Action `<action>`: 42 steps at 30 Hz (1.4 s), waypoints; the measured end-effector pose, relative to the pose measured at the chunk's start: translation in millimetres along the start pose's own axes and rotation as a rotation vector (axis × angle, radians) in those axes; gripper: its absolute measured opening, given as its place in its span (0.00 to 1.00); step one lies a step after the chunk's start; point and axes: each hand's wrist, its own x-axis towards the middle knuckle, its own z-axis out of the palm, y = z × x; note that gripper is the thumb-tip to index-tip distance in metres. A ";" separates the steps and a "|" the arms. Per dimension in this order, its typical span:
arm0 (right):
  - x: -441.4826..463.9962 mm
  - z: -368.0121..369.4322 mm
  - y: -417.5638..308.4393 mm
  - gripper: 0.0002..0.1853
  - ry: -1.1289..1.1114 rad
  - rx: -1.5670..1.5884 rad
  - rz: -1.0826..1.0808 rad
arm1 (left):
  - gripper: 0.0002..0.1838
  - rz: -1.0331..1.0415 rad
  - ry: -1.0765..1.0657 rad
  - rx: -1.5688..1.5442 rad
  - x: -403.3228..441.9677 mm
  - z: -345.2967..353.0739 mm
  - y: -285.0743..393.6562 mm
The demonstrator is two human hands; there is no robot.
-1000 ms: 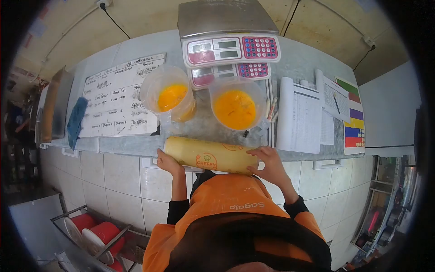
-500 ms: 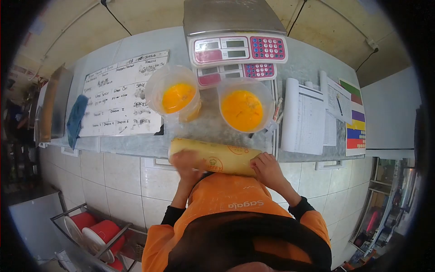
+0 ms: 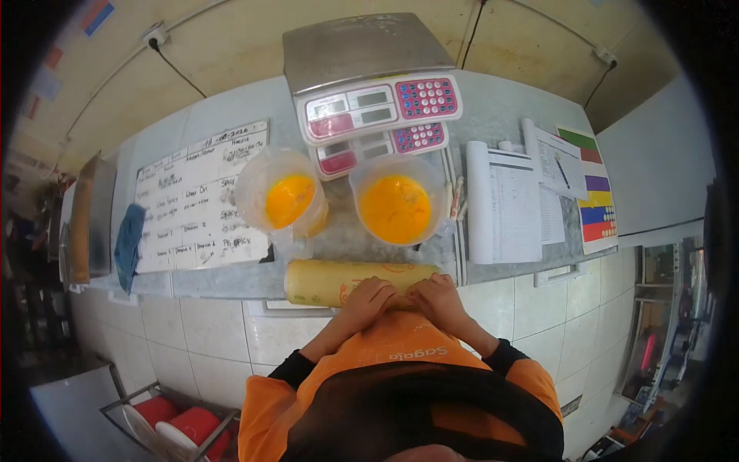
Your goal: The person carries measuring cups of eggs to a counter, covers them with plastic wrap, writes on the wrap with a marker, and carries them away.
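A thick yellowish roll of cling film [image 3: 327,283] with red and green print lies along the front edge of the table, close to the apron. At the roll's near side, right of its middle, my left hand [image 3: 371,302] has its fingers curled and pressed onto the film. Beside it, almost touching, my right hand [image 3: 437,299] is closed with fingertips pinched at the film near the roll's right end. Behind the roll stand two clear plastic jugs, the left jug [image 3: 250,192] and the right jug [image 3: 360,181], both holding orange-yellow liquid that looks like beaten egg.
A pink-and-white digital scale [image 3: 377,108] stands behind the jugs. On the left lie a handwritten whiteboard [image 3: 185,223] and a blue cloth [image 3: 129,242]. Paper sheets [image 3: 500,223] and a colour chart [image 3: 596,200] lie on the right. Red-and-white containers [image 3: 196,427] sit low left.
My left hand has moved right along the roll, from near its left end to beside my right hand. The camera view has shifted slightly, so the table sits lower.
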 end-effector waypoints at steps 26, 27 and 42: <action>75.7 1.3 79.1 0.10 0.662 0.732 0.218 | 0.12 0.135 -0.271 0.105 0.0 -26.6 -4.1; 73.7 -2.9 77.3 0.09 0.606 0.725 0.218 | 0.12 0.133 -0.270 0.103 0.5 -23.3 -4.4; -17.2 -1.4 40.6 0.09 0.161 -0.087 -0.223 | 0.10 -0.053 -0.320 0.181 16.7 -34.5 19.2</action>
